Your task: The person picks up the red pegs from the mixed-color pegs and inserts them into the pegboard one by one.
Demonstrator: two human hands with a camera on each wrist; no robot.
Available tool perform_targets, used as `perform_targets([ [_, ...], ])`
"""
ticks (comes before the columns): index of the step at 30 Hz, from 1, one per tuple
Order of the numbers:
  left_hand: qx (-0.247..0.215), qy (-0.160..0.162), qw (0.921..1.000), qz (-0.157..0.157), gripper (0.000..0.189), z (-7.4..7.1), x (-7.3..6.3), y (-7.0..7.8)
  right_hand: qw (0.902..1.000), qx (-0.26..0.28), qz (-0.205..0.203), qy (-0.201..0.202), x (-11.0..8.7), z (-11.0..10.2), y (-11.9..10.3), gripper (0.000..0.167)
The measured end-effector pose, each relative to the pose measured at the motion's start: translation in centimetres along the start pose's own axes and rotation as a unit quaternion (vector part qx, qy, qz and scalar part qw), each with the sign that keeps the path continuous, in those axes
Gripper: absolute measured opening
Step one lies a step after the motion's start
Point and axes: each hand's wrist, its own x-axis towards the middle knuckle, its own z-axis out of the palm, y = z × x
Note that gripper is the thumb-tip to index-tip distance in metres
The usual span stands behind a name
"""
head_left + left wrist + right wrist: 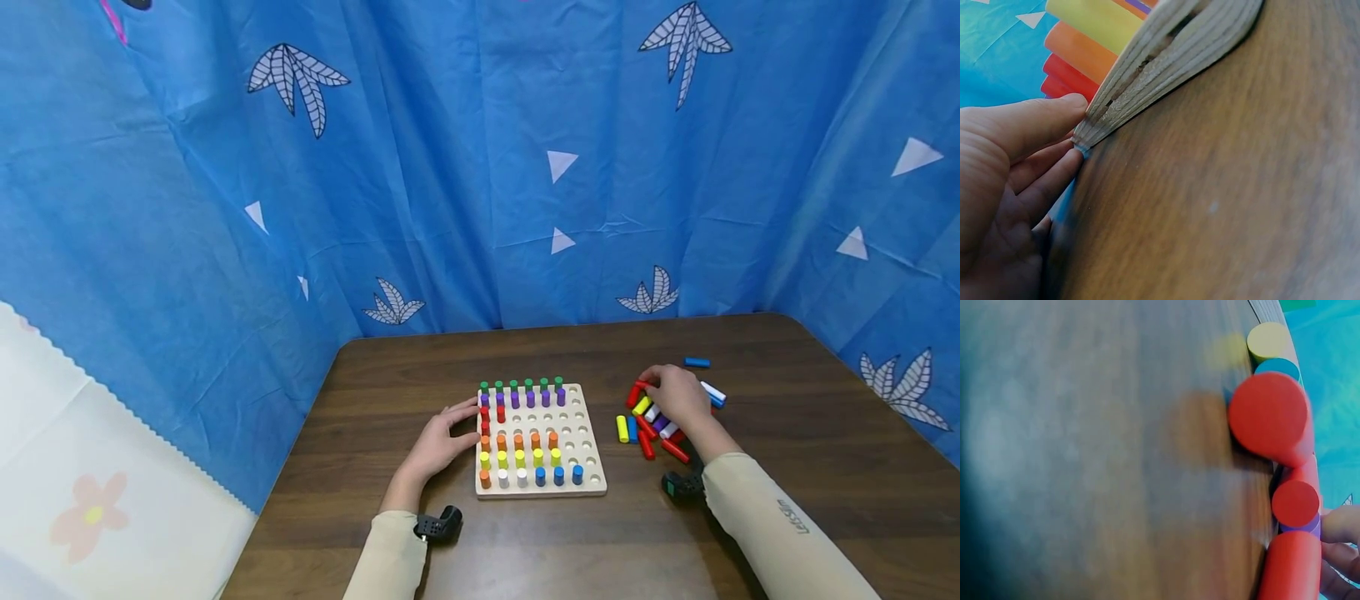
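A pale wooden pegboard [540,490] lies on the table, holding rows of green, purple, red, orange, yellow, white and blue pegs. My left hand [442,439] rests against its left edge, thumb and fingertips touching the side near the red pegs [501,414]; the left wrist view shows the thumb [1054,115] right at that edge. To the right of the board, my right hand [675,396] reaches over a loose pile of pegs. Its thumb and forefinger pinch a red peg [642,384] at the pile's far left. The right wrist view shows only fingers [1342,525] behind red pegs.
Loose yellow [622,429], blue, white, purple and red pegs [675,451] lie around and under my right hand. A single blue peg [697,362] lies farther back. A blue curtain [525,167] hangs behind the brown wooden table [570,550].
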Motion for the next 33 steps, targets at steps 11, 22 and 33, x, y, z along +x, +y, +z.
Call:
perform_targets([
  [11,0.005,-0.001,1.0,0.004,0.05,-0.1,0.1,0.0,0.9998,0.008,-0.002,0.02,-0.5,-0.7,-1.0,0.028],
  [22,0.006,-0.001,1.0,0.007,0.05,-0.1,0.1,-0.2,0.9975,0.019,-0.041,0.054,-1.9,-1.2,-3.0,0.027],
  [33,0.006,-0.002,0.9999,0.008,0.049,-0.1,0.0,0.0,0.9936,0.04,-0.066,0.083,-3.0,-1.4,-4.4,0.029],
])
